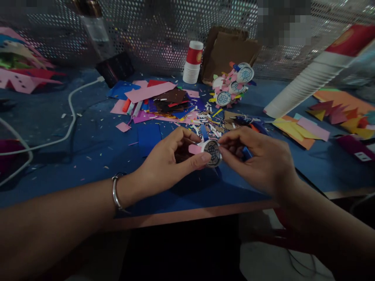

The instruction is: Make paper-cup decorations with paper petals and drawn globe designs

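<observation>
A small round paper craft piece (213,153), with a dark grid drawn on its pale face, is held just above the table's front part. Pink and blue paper tabs stick out from its side. My left hand (172,158) grips it from the left, thumb on the rim and fingers behind. At its right edge, my right hand (258,156) pinches with thumb and forefinger; whatever lies between those fingertips is hidden. A blue paper strip (247,153) shows by the right hand's curled fingers. Beneath the left hand's far side lies a blue paper square (149,137).
Paper scraps (209,121) and stacked coloured sheets (172,99) cover the middle. Similar round pieces (231,86) are piled near a brown cardboard piece (231,52). Paper cups (191,64) stand behind; a long cup stack (310,80) leans right. A white cable (70,105) crosses the left.
</observation>
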A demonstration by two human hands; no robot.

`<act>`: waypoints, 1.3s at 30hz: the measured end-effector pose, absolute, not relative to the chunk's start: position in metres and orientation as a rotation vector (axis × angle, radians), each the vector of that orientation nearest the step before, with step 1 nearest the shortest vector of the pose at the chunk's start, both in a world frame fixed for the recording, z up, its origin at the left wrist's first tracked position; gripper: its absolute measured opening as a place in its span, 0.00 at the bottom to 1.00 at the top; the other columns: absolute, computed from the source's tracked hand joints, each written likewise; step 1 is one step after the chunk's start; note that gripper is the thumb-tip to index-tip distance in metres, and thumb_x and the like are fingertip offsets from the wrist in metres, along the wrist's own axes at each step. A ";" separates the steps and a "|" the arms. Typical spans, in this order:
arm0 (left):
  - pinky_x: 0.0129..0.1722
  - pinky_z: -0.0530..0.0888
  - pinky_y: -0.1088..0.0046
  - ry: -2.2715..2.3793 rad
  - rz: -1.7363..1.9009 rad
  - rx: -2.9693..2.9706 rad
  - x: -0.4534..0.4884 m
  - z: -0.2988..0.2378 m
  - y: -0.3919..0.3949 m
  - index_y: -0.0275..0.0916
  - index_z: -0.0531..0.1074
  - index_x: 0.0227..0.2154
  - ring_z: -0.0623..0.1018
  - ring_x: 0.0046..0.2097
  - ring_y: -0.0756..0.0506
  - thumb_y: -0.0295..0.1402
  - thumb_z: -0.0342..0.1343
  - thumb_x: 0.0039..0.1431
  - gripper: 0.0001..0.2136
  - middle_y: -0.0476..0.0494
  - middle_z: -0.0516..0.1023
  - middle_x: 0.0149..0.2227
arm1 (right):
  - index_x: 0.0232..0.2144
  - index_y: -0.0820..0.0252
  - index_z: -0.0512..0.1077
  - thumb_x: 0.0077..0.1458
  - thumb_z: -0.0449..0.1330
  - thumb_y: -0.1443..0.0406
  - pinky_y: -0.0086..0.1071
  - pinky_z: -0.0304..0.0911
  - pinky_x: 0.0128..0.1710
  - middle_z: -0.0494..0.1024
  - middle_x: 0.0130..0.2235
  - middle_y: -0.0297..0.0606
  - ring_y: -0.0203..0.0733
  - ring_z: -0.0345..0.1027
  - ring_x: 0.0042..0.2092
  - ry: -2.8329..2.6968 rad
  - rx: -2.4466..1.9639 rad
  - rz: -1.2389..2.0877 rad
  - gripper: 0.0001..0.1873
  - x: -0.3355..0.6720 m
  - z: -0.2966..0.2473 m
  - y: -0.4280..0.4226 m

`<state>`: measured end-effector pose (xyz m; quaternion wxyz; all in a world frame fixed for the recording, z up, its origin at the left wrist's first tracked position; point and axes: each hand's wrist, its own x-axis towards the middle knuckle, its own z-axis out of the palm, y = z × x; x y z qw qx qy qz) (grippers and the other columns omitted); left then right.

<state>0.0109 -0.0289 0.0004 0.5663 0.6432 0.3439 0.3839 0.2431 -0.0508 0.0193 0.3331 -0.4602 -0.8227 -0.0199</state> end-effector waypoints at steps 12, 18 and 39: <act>0.33 0.81 0.74 0.848 1.023 1.087 0.011 -0.002 -0.014 0.38 0.73 0.44 0.83 0.31 0.49 0.35 0.79 0.48 0.24 0.52 0.82 0.33 | 0.42 0.53 0.77 0.63 0.67 0.64 0.31 0.74 0.34 0.84 0.36 0.31 0.37 0.79 0.33 -1.949 -1.145 0.100 0.05 0.237 0.005 -0.022; 0.39 0.77 0.75 0.952 1.196 1.118 0.009 0.012 0.000 0.38 0.76 0.39 0.79 0.35 0.52 0.30 0.75 0.53 0.14 0.52 0.80 0.34 | 0.36 0.54 0.77 0.66 0.64 0.65 0.29 0.66 0.27 0.82 0.31 0.31 0.33 0.72 0.27 -1.937 -1.112 0.068 0.04 0.235 0.005 -0.030; 0.43 0.81 0.66 1.084 1.121 1.084 0.142 0.014 0.200 0.34 0.76 0.42 0.82 0.40 0.45 0.26 0.60 0.70 0.01 0.37 0.83 0.39 | 0.38 0.59 0.76 0.69 0.61 0.66 0.27 0.66 0.32 0.82 0.31 0.32 0.33 0.73 0.30 -2.187 -0.721 0.302 0.05 0.234 0.001 -0.033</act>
